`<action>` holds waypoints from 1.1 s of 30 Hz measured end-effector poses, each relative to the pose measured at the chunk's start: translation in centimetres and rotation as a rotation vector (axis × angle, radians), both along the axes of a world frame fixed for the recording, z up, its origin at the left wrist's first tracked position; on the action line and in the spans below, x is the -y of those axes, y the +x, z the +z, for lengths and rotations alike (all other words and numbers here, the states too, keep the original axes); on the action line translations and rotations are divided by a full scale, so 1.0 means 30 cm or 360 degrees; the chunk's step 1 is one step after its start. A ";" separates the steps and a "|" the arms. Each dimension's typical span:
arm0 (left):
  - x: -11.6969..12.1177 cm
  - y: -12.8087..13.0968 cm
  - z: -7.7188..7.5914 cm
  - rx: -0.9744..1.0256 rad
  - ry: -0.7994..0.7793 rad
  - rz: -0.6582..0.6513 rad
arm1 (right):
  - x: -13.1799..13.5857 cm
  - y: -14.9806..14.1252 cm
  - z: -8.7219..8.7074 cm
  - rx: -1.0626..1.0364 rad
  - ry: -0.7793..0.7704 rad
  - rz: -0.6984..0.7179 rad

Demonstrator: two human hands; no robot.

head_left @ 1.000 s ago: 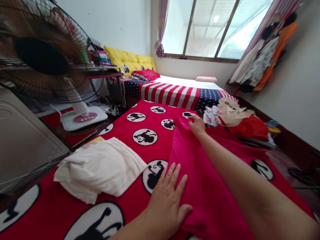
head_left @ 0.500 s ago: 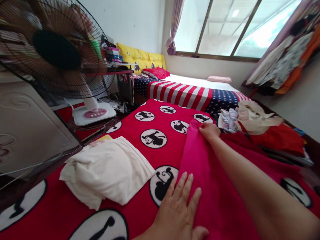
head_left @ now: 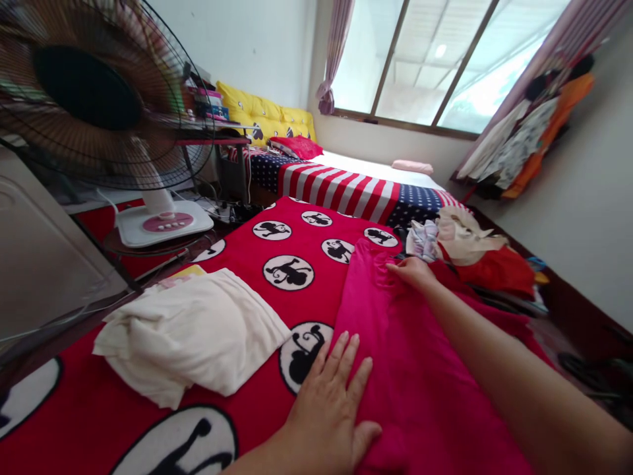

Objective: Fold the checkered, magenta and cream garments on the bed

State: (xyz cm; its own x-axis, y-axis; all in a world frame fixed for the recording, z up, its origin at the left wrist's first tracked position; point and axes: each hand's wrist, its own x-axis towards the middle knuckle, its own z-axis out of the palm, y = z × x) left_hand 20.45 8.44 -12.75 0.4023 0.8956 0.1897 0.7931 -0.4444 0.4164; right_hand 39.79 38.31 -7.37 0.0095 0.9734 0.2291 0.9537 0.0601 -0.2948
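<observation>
A bright pink garment (head_left: 366, 310) lies spread over a red blanket (head_left: 237, 303) printed with black figures in white circles; its exact kind I cannot make out. My left hand (head_left: 331, 396) rests flat on the garment's left edge, fingers spread, partly over the blanket. At the garment's far end, my right hand (head_left: 413, 272) pinches the gathered cloth between thumb and fingers, the arm reaching across from the right. To the left of my left hand sits a folded white cloth (head_left: 198, 336), with some pink and yellow fabric showing behind it.
A standing fan (head_left: 89, 89) is at the left beside a pale cabinet (head_left: 49, 257). Heaped clothes (head_left: 475, 244) lie past my right hand. Behind is a bed with a stars-and-stripes cover (head_left: 336, 191). Clothes (head_left: 529, 145) hang by the window on the right.
My right hand has drawn the pink cloth to the right, so more of it lies spread and its far end is gathered. My left hand stays flat. The view has shifted slightly right.
</observation>
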 end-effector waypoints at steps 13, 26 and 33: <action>0.007 0.003 0.005 0.0022 0.0060 0.0038 | 0.166 0.005 0.026 0.0174 0.0215 -0.0194; -0.002 -0.009 0.004 0.0005 0.0003 -0.0082 | -0.020 -0.302 -0.101 -0.0012 -0.0098 0.0633; -0.015 -0.006 -0.008 -0.0069 0.0085 -0.0099 | -0.155 -0.258 -0.033 -0.0163 0.0132 0.0370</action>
